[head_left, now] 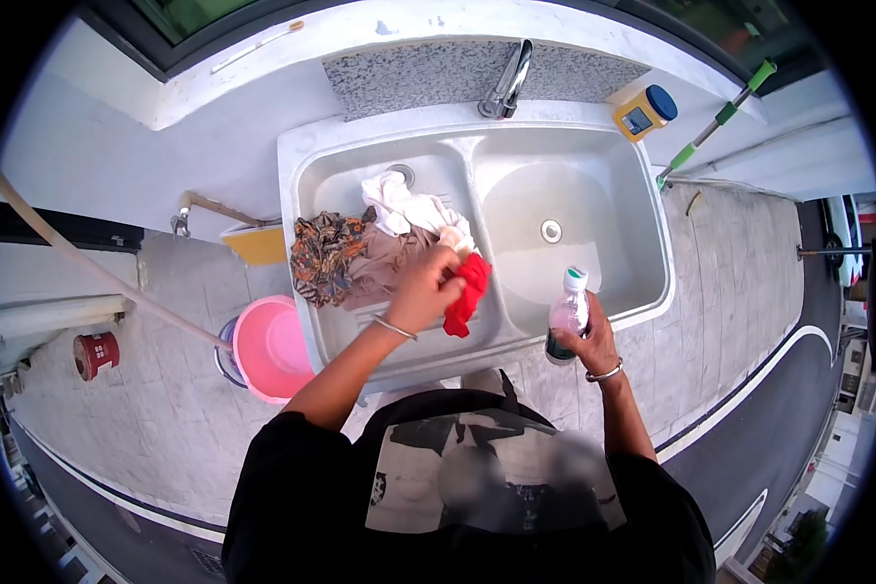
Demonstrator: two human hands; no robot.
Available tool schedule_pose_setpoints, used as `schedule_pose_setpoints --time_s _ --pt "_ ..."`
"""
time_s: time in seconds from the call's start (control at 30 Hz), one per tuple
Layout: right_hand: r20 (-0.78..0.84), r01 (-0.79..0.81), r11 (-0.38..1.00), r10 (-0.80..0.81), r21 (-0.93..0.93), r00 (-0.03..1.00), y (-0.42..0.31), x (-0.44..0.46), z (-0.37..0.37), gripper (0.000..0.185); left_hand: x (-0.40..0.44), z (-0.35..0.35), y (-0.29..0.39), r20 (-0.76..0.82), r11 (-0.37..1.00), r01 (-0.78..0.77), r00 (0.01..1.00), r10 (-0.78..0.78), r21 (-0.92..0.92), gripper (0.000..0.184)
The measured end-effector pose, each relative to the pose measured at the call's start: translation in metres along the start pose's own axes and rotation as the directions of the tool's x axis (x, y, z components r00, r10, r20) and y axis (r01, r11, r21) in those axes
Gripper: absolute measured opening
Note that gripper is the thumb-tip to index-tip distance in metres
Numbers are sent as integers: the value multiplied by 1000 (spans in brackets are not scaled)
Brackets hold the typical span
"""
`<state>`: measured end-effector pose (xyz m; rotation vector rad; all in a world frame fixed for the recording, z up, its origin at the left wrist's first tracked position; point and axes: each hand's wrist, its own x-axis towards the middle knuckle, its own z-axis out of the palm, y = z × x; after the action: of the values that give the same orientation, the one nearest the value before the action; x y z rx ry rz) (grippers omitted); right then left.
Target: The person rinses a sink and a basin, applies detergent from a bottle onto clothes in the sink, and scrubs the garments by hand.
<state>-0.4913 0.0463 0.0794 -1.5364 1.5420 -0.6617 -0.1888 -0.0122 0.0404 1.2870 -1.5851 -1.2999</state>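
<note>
My left hand (425,290) is closed over the left basin of the sink (660,234), its fingers at a red cloth (468,298) that hangs by the divider. Beside it lie a white cloth (401,206), a brownish cloth (384,258) and a patterned dark cloth (323,255). My right hand (594,341) is wrapped round a clear plastic bottle (568,310) with a green-and-white cap, held upright near the front edge of the right basin. That basin has a round drain (551,231).
Behind the basins stands a chrome faucet (505,86). A yellow jar (644,112) with a blue lid sits at the back right corner, near a green-handled pole (725,114). On the left are a pink bucket (271,348), a wall tap (180,222) and a red pail (95,357).
</note>
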Motion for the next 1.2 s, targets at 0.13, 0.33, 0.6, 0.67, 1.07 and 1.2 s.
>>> schedule_pose_setpoints --time_s 0.13,0.33,0.6,0.67,1.07,1.2 --pt "3 5 999 -5 46 1000 -3 -1 3 70 -5 32 -28 199 868 -294 952 231 400 30" --pt "-18 45 998 -45 -38 999 1 -8 -13 67 46 19 -75 322 330 -379 922 214 865 75" --pt "-45 17 999 -16 39 999 24 -24 -11 68 88 4 -85 161 574 -178 984 81 799 66" --pt "-47 14 998 -11 54 999 23 -29 -13 67 90 -12 -80 80 603 -196 974 213 773 51" --pt "85 94 988 -84 -122 993 -1 -5 -15 74 73 11 -61 255 -47 -274 799 545 961 42" --pt "97 114 991 -107 -72 990 -4 -1 -18 74 20 82 -72 21 565 19 998 -65 825 18"
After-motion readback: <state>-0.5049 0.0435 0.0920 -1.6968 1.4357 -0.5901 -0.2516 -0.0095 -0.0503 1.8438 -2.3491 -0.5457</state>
